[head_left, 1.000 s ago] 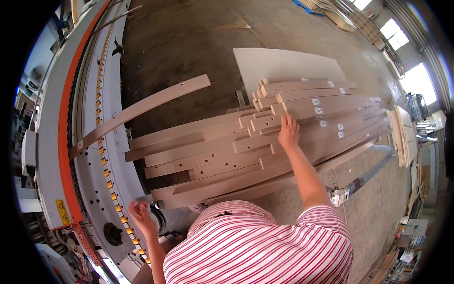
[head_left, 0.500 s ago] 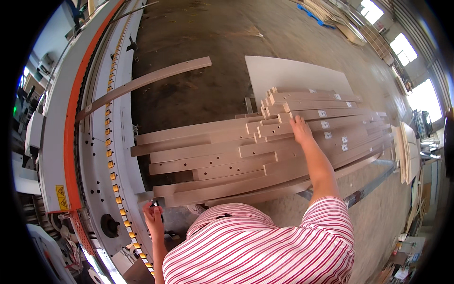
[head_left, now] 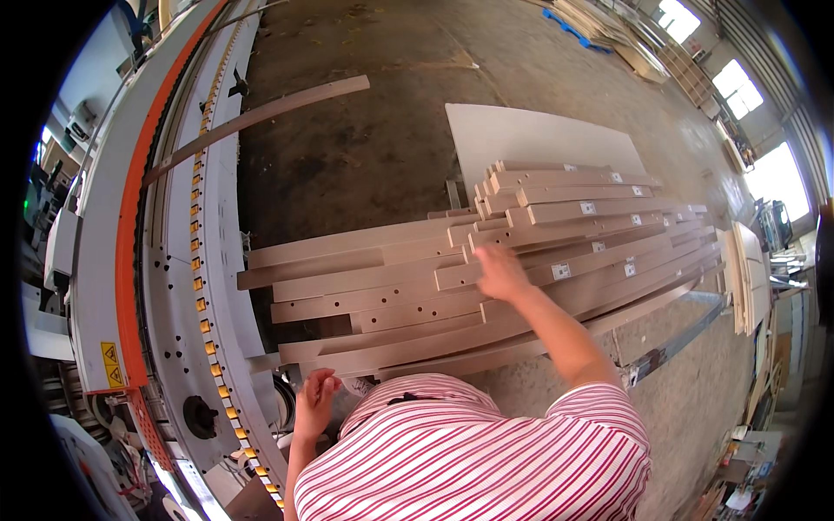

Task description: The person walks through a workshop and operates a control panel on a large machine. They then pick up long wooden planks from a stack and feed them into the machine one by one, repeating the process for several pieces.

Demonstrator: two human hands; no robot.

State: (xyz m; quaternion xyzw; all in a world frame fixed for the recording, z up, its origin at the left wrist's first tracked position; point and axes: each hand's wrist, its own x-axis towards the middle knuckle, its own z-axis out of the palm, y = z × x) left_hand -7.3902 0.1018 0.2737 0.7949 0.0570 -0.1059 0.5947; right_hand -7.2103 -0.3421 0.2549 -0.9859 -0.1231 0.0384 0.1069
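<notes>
My right hand (head_left: 502, 273), slightly blurred, grips the left part of a brown board on the stack; a white label (head_left: 560, 271) on that board lies to the right of my wrist. Around it are several long, narrow brown boards (head_left: 347, 304), stacked unevenly, some with round holes. Close to my body at the lower left is my left hand (head_left: 314, 404), its fingers curled; whether they hold anything is hidden. That hand is beside the machine's white edge, just below the near ends of the boards.
To the left runs a long machine with an orange strip (head_left: 132, 330) and a row of yellow rollers (head_left: 201, 304). A single board (head_left: 278, 108) juts from it. A pale panel (head_left: 543, 139) lies behind the stack. Boards on a blue pallet (head_left: 578, 33) stand far right.
My right hand has come left and nearer, with a labelled board shifted the same way. My left hand has moved a little right, away from the machine's edge.
</notes>
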